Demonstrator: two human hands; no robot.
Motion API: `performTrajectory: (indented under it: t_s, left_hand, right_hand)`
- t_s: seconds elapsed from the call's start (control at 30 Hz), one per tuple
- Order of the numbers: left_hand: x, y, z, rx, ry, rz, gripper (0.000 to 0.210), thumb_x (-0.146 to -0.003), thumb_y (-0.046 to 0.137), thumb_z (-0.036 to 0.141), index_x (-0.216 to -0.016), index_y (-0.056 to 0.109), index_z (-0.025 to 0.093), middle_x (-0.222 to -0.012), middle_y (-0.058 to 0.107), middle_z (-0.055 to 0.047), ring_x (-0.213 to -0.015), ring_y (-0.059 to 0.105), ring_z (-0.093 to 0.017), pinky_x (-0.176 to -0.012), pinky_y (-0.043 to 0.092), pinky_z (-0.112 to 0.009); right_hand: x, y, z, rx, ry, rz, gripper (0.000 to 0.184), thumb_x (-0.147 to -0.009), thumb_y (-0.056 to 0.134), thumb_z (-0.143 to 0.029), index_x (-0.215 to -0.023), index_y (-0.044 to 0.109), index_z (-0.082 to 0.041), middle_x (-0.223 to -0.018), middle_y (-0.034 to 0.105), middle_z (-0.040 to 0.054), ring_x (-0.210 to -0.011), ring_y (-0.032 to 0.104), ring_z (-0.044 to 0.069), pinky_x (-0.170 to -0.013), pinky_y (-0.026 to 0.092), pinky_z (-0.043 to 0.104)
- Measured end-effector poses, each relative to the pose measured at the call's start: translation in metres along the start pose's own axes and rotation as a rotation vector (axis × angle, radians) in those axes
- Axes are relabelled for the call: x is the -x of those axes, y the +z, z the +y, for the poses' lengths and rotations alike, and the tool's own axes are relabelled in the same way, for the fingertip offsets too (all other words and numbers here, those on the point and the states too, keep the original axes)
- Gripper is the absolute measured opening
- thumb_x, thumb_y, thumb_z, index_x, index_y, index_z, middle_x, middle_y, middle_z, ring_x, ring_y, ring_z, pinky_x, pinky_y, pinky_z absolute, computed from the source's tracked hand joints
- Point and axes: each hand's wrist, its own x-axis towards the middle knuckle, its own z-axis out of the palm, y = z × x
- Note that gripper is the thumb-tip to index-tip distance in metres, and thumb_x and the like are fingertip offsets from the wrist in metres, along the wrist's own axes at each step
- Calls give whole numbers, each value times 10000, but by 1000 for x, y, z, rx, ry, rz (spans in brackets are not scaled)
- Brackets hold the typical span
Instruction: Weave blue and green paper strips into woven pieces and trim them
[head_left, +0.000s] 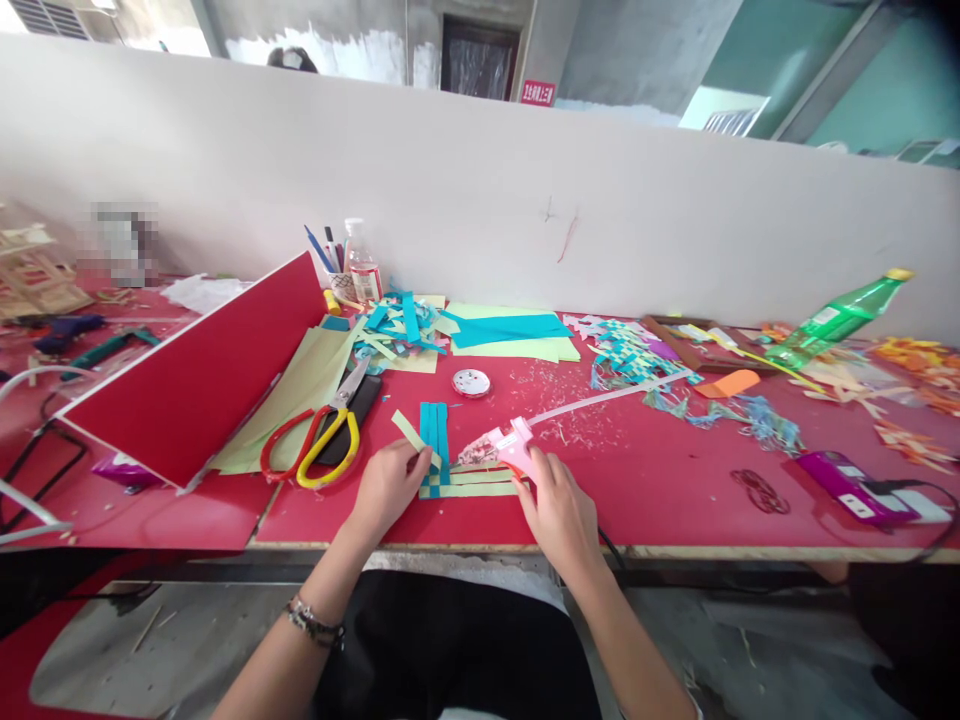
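My left hand (pixel 390 488) pinches a pale green paper strip (pixel 409 432), its free end slanting up to the left. Blue paper strips (pixel 434 425) stand upright beside those fingers and cross several pale green strips (pixel 480 483) that run to the right. Closed around the handle of a pink glue gun (pixel 517 447) is my right hand (pixel 559 510). The gun points left over the strips, and a long clear glue stick (pixel 611 397) juts from its back end. The nozzle tip is hard to make out against a speckled patch.
Scissors (pixel 328 440) with red and yellow handles lie left, beside a red upright board (pixel 217 370). A round white lid (pixel 471 382) sits ahead, with paper scraps (pixel 401 325) behind. To the right are a green bottle (pixel 836 320) and a purple power strip (pixel 855 487).
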Motion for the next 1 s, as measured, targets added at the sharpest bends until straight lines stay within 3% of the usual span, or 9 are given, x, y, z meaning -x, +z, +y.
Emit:
performTrajectory:
  t_s: [0.53,1.0]
  left_hand:
    - [0,0,1,5,-7,-4,345,-842,333,330,-544,404,171,-568,487,-10,-521,446,-107,-513,281,-214]
    - [-1,-1,1,19,-12,-18,351,-837,347,330,-570,492,153,-607,542,-32,-547,483,-115,-530,309,-215]
  right_hand:
    - [8,-6,19,66,71,-4,285,-850,404,-259,-1106,469,-150,-921,595,86,-824,584,186,-543,451,231]
    - [12,-7,36,90,130,4,300,-865,376,-285,-1120,468,-155,-918,601,84,-817,591,179,-500,442,223]
